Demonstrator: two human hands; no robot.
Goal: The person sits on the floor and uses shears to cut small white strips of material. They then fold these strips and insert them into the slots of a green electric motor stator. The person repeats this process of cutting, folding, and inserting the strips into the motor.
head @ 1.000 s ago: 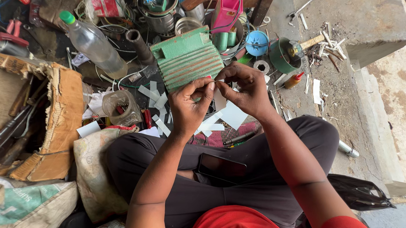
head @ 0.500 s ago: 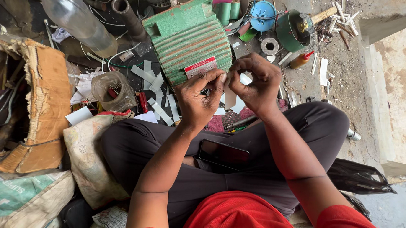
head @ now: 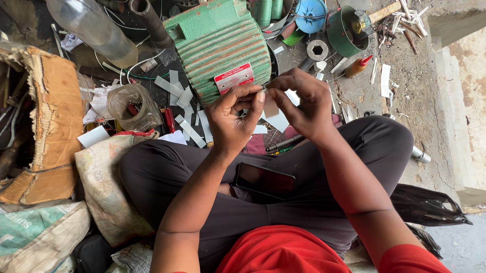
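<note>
Nearest the camera, a dark phone (head: 265,180) lies in the lap of the seated person, screen up, on this side of the green ribbed motor housing (head: 221,44) that serves as the landmark here. Just beyond the phone, and just in front of the housing's near face, the two hands meet. The left hand (head: 232,120) and the right hand (head: 301,104) are brought together, fingertips of both pinched on one small strip of pale insulation paper (head: 270,105).

The strip hangs from the pinch with its top edge held level between the fingertips. Its long axis seems to run down from the fingers toward the lap, though the fingers hide too much of it to be sure. It looks as if it is being creased or folded along that top edge, but the fold itself is hidden.

As a judgement, the work is partway along. Many cut strips (head: 182,101) lie scattered on the ground to the left of the housing's near corner, so cutting seems largely done, while shaping goes piece by piece, and none of those strips shows a clear fold.

Beyond the housing, to its right, stand a blue spool (head: 311,13) and a green can (head: 343,33); to its far left lies a clear plastic bottle (head: 93,25).
</note>
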